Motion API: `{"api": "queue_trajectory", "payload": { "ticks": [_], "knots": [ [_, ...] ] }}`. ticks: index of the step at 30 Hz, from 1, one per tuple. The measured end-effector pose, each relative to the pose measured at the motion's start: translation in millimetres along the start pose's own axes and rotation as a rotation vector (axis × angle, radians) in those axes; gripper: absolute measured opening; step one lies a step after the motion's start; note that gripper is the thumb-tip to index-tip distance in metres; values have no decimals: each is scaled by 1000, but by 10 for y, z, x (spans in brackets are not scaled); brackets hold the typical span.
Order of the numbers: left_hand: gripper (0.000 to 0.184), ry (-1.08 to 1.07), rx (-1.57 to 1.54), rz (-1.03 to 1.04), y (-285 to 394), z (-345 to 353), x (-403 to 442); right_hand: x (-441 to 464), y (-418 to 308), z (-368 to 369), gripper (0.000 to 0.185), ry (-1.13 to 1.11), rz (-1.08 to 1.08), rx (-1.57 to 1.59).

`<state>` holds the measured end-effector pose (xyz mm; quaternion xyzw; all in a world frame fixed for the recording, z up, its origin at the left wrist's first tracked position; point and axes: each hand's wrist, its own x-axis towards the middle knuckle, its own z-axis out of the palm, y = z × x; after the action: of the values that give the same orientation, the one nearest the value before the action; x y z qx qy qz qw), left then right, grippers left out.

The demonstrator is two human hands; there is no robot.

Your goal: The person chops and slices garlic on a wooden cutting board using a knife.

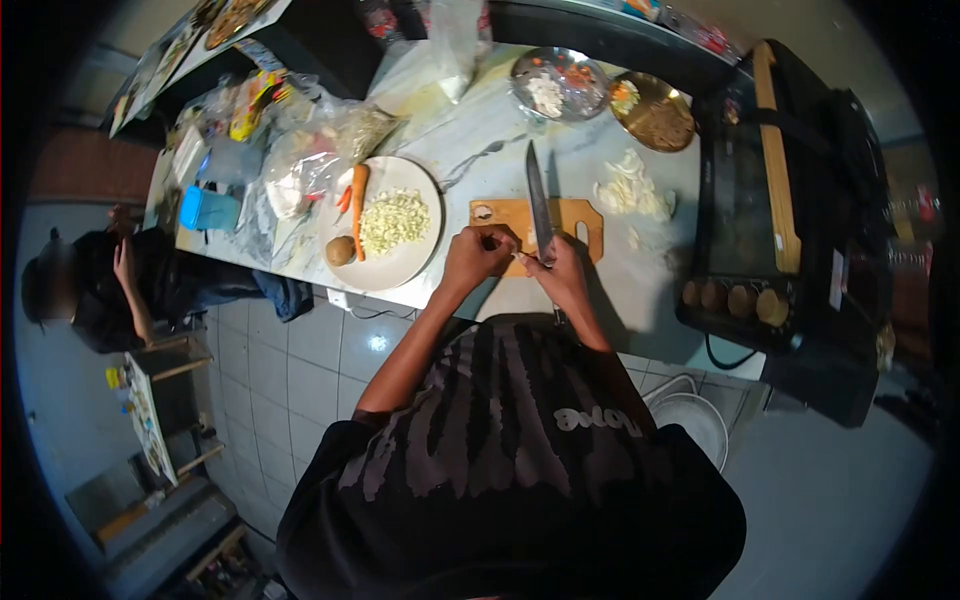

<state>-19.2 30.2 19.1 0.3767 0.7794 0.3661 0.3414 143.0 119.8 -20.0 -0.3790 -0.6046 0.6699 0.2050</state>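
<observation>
Over the wooden cutting board [570, 215], my left hand [478, 257] is closed, its fingertips pinching a small pale piece too small to name. Close beside it, my right hand [562, 272] grips a large knife [538, 200], blade pointing away from me; its fingertips meet the same small piece. Left of the board, a white plate [400, 272] bears chopped pale pieces [395, 222], a carrot [359, 205], a red chili [344, 199] and a round brown vegetable [341, 250]. Pale peels [635, 188] lie on the counter right of the board.
Metal plates [590, 108] [655, 125] with food stand at the back. Plastic bags [310, 160] and a blue-lidded container [208, 209] are at left. A black oven [735, 200] stands at right. Another person [110, 290] sits at far left.
</observation>
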Motion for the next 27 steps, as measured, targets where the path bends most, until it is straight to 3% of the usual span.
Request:
{"api": "queue_trajectory", "payload": {
  "ticks": [2,5,11,13,17,18,19,23,24,25,27],
  "knots": [
    [15,-4,11,64,-5,6,4,13,130,47,30,41,-106,-230],
    [13,-19,28,128,-32,-13,21,-12,157,116,34,107,-50,-393],
    [12,-40,41,154,63,-146,163,-137,101,260,32,224,-42,-302],
    [15,-48,202,194,21,-212,264,-137,194,293,25,246,-38,-180],
    [24,55,241,462,-3,-338,294,-307,-51,360,22,318,15,-156],
    [24,27,259,483,-88,-352,328,-372,-49,389,24,322,18,-23],
    [24,17,251,492,-153,-368,344,-436,-39,417,26,326,22,113],
    [28,18,274,794,-411,-384,365,-721,-36,427,46,298,154,84],
    [31,-19,291,895,-451,-398,372,-809,-59,456,59,338,170,-140],
    [31,-37,288,906,-485,-399,380,-875,-82,484,59,358,174,-133],
    [32,-79,349,1032,-497,-405,326,-1018,-177,586,66,343,54,-545]
  ]
}}
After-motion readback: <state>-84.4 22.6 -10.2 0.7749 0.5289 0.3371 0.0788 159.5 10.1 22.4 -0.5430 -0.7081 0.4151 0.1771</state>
